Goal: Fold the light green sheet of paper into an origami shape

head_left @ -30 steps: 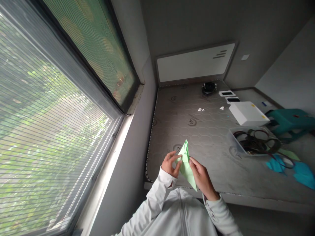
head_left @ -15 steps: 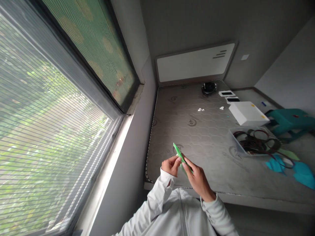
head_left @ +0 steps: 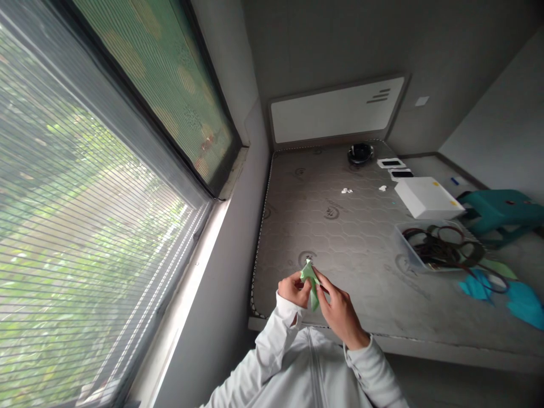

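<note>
A folded piece of light green paper (head_left: 310, 280) is pinched between both my hands just above the near edge of a bare grey mattress (head_left: 340, 221). My left hand (head_left: 292, 290) grips its left side with the fingertips. My right hand (head_left: 338, 309) holds its right side, with the fingers closed over the fold. Only a small, narrow part of the paper shows between my fingers. Both my sleeves are white.
A clear tray of dark rings (head_left: 437, 249) and a white box (head_left: 427, 197) lie at the right of the mattress. Blue paper pieces (head_left: 522, 300) lie at the right edge. A teal stool (head_left: 501, 209) stands beyond. A large window (head_left: 85, 215) fills the left.
The green paper was a long pointed shape a second ago; it has been turned edge-on and folded smaller, and it now shows as a short piece between my fingers. My hands stayed in place.
</note>
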Demonstrator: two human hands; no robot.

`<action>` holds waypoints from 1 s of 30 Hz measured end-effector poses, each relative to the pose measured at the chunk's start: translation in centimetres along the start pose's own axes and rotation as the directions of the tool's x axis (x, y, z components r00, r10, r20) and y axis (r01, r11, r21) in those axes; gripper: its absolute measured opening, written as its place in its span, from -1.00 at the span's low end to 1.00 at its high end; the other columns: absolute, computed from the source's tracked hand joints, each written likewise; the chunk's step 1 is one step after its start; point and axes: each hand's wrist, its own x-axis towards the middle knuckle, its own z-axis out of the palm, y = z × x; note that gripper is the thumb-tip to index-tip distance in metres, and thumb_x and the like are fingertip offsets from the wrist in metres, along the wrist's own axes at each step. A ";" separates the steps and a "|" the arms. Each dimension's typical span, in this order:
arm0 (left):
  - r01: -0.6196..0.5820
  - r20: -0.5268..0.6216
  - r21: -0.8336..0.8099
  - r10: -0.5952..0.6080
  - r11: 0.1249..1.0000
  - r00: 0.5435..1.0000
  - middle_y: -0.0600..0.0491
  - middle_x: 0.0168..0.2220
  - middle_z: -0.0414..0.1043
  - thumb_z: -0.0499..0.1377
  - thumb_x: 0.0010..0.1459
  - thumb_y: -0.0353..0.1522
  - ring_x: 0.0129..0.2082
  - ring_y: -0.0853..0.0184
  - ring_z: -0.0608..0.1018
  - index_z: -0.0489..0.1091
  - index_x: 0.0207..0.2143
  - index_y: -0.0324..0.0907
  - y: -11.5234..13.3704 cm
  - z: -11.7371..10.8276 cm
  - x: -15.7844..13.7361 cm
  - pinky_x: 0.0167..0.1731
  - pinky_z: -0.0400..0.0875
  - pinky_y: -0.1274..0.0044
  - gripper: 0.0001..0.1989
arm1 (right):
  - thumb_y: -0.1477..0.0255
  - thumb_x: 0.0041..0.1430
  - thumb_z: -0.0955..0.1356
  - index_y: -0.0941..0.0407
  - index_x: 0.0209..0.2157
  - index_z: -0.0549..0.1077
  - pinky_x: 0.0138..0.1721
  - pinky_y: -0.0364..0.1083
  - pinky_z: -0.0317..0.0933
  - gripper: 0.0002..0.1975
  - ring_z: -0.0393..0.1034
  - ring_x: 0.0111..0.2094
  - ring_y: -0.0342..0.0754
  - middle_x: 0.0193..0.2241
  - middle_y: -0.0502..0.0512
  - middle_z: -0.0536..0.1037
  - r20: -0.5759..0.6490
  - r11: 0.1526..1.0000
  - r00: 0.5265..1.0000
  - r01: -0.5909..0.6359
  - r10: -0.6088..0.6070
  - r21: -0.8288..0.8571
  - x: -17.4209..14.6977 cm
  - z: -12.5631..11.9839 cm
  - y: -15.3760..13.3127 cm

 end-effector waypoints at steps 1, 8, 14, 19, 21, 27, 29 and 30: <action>-0.027 0.007 0.026 0.026 0.999 1.000 0.06 -0.55 0.58 0.15 0.08 -0.29 -0.49 0.31 0.62 0.60 -0.39 -0.24 0.3 -0.2 -0.2 -0.45 0.40 0.61 -0.73 | 0.44 0.37 0.17 0.14 0.27 0.28 0.00 -0.01 0.46 -0.52 0.50 0.06 0.09 0.13 0.24 0.51 -0.021 1.000 0.999 -0.026 0.025 -0.011 0.0 0.1 0.0; -0.069 -0.014 0.026 0.070 0.997 0.997 0.01 -0.46 0.65 0.13 0.13 -0.28 -0.44 0.29 0.66 0.63 -0.24 -0.20 1.1 -0.5 -0.7 -0.43 0.43 0.61 -0.70 | 0.43 0.30 0.18 0.10 0.13 0.43 -0.09 -0.05 0.49 -0.58 0.58 -0.06 0.09 0.04 0.22 0.59 -0.106 0.979 0.974 -0.199 0.202 0.040 0.2 -0.2 0.6; -0.100 -0.043 -0.019 0.099 0.995 0.994 0.02 -0.48 0.64 0.12 0.15 -0.29 -0.46 0.34 0.66 0.61 -0.25 -0.21 1.0 -0.3 -0.7 -0.45 0.45 0.66 -0.71 | 0.38 0.26 0.23 0.09 0.14 0.40 -0.06 -0.09 0.46 -0.57 0.54 0.01 0.06 0.05 0.20 0.59 -0.093 0.961 0.961 -0.249 0.261 0.122 0.2 -0.2 0.8; -0.146 -0.002 0.155 0.149 0.977 0.989 0.04 -0.46 0.64 0.14 0.14 -0.30 -0.47 0.34 0.66 0.58 -0.26 -0.18 0.9 -0.2 -0.6 -0.44 0.43 0.65 -0.75 | 0.37 0.34 0.17 0.10 0.13 0.43 -0.36 -0.12 0.44 -0.58 0.64 -0.33 0.06 -0.18 0.22 0.69 -0.043 0.972 0.971 -0.234 0.234 0.015 0.1 0.1 0.6; -0.134 0.015 0.245 0.134 0.960 0.991 0.04 -0.48 0.64 0.18 0.09 -0.30 -0.50 0.31 0.66 0.57 -0.26 -0.16 0.9 0.1 -0.7 -0.46 0.43 0.63 -0.78 | 0.39 0.35 0.15 0.11 0.15 0.42 -0.39 -0.11 0.42 -0.57 0.63 -0.39 0.06 -0.22 0.22 0.70 -0.030 0.981 0.980 -0.195 0.195 -0.009 0.1 0.4 0.6; -0.091 0.048 0.436 0.077 0.895 0.996 0.02 -0.50 0.62 0.14 0.14 -0.24 -0.48 0.20 0.66 0.53 -0.26 -0.11 0.8 0.5 -0.7 -0.48 0.39 0.55 -0.78 | 0.36 0.36 0.15 0.12 0.05 0.50 -0.39 -0.09 0.40 -0.60 0.63 -0.36 0.12 -0.29 0.26 0.70 -0.060 0.991 0.993 -0.111 0.107 -0.069 0.2 0.6 0.8; -0.088 0.056 0.454 0.070 0.887 0.996 0.00 -0.48 0.63 0.08 0.19 -0.28 -0.44 0.19 0.67 0.55 -0.23 -0.10 0.6 0.3 -0.6 -0.46 0.41 0.54 -0.75 | 0.34 0.37 0.15 0.11 0.04 0.50 -0.42 -0.10 0.39 -0.60 0.63 -0.38 0.11 -0.30 0.25 0.70 -0.078 0.987 0.988 -0.141 0.135 -0.080 0.3 0.3 0.6; -0.086 0.053 0.443 0.070 0.893 0.996 -0.01 -0.45 0.64 0.05 0.20 -0.30 -0.41 0.18 0.67 0.55 -0.18 -0.10 0.5 0.1 -0.5 -0.43 0.43 0.53 -0.71 | 0.33 0.37 0.15 0.09 0.05 0.49 -0.40 -0.11 0.40 -0.60 0.63 -0.36 0.10 -0.27 0.23 0.70 -0.094 0.984 0.984 -0.159 0.152 -0.073 0.4 0.0 0.4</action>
